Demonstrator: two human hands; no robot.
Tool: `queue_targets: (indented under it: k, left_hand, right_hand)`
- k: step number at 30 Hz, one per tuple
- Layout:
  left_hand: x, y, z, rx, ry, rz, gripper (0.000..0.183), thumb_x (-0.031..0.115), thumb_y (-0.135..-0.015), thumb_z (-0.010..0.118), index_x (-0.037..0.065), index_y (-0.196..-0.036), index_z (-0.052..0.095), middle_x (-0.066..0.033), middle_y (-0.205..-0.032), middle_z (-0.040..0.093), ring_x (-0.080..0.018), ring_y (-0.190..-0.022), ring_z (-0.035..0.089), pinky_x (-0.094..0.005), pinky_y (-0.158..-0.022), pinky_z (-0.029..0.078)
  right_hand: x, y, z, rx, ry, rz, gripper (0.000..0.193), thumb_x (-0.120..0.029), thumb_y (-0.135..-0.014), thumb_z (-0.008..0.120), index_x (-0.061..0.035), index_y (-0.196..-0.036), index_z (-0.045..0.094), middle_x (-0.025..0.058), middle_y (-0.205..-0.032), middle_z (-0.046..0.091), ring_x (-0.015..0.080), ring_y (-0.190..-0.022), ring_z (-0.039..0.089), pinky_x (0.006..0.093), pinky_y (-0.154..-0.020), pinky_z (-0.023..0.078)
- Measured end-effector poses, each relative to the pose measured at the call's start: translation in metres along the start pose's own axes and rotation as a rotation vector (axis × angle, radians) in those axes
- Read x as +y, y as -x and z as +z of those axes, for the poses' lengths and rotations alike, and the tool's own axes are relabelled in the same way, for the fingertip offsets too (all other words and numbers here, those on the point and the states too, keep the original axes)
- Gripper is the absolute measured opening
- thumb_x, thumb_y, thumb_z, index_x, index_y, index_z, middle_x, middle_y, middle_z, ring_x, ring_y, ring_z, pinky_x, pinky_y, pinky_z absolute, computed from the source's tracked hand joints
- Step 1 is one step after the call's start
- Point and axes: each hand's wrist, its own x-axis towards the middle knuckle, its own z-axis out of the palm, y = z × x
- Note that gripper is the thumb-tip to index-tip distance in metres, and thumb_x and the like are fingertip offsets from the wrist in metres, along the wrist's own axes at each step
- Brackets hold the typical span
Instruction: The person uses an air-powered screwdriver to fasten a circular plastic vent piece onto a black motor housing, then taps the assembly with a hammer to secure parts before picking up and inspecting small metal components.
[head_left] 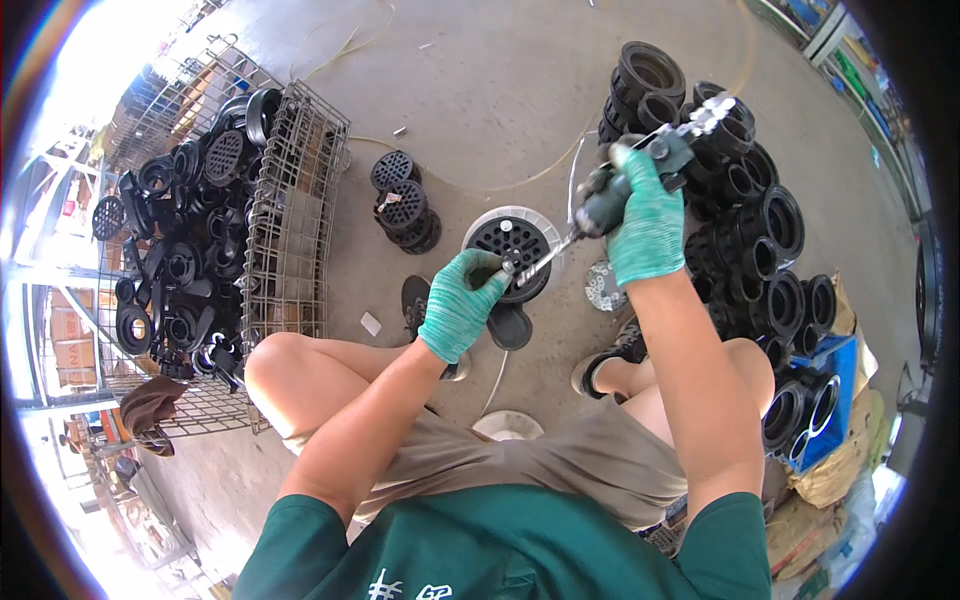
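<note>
My right hand, in a green knit glove, is wrapped around a dark power driver. Its long silver bit slants down to the left. The bit's tip ends at the fingertips of my left hand, gloved alike and pinched closed. Whatever lies between those fingers is too small to make out. Beneath both hands is a round black perforated grate, set on a white round base. A dark flat rounded piece sticks out on its near side.
On the left stands a wire basket full of black plastic parts. Black grates are stacked beyond my left foot. Several black ring fittings are piled on the right, near a blue crate. A disc of small metal pieces lies by my right foot.
</note>
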Motion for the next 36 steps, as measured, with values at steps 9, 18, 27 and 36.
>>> queue_targets:
  k: [9,18,27,36]
  left_hand:
    - [0.003,0.003,0.001,-0.013,-0.036,0.023,0.018,0.003,-0.092,0.073,-0.002,-0.109,0.068,-0.0027,-0.095,0.070,-0.0081,-0.085,0.062,-0.0252,-0.078,0.053]
    - [0.008,0.007,-0.002,-0.106,0.028,0.002,0.021,0.003,-0.095,0.070,-0.003,-0.114,0.067,-0.0025,-0.097,0.070,-0.0084,-0.087,0.061,-0.0254,-0.080,0.052]
    - [-0.017,-0.009,0.000,-0.090,-0.223,0.134,0.018,0.002,-0.094,0.069,-0.001,-0.112,0.067,-0.0037,-0.098,0.068,-0.0102,-0.086,0.061,-0.0264,-0.078,0.051]
    - [-0.025,-0.043,0.021,-0.184,-0.803,0.463,0.021,0.011,-0.083,0.075,0.003,-0.101,0.070,-0.0161,-0.097,0.066,-0.0391,-0.093,0.064,-0.0478,-0.082,0.052]
  right_hand:
    - [-0.002,-0.008,0.001,0.058,-0.080,-0.081,0.014,-0.011,-0.090,0.068,-0.0072,-0.100,0.059,0.0076,-0.078,0.064,0.0211,-0.061,0.065,0.0346,-0.052,0.054]
    - [0.001,-0.016,-0.004,0.018,-0.082,-0.035,0.020,-0.010,-0.089,0.069,-0.0063,-0.105,0.057,0.0084,-0.090,0.064,0.0204,-0.067,0.065,0.0355,-0.057,0.056]
    - [0.016,-0.012,-0.009,-0.087,-0.055,-0.102,0.023,-0.014,-0.091,0.074,-0.0079,-0.108,0.059,0.0066,-0.093,0.065,0.0182,-0.074,0.066,0.0329,-0.062,0.056]
    - [0.033,0.002,-0.013,-0.195,0.153,-0.216,0.022,-0.012,-0.093,0.073,-0.0093,-0.113,0.062,0.0027,-0.097,0.067,0.0145,-0.081,0.066,0.0302,-0.072,0.055]
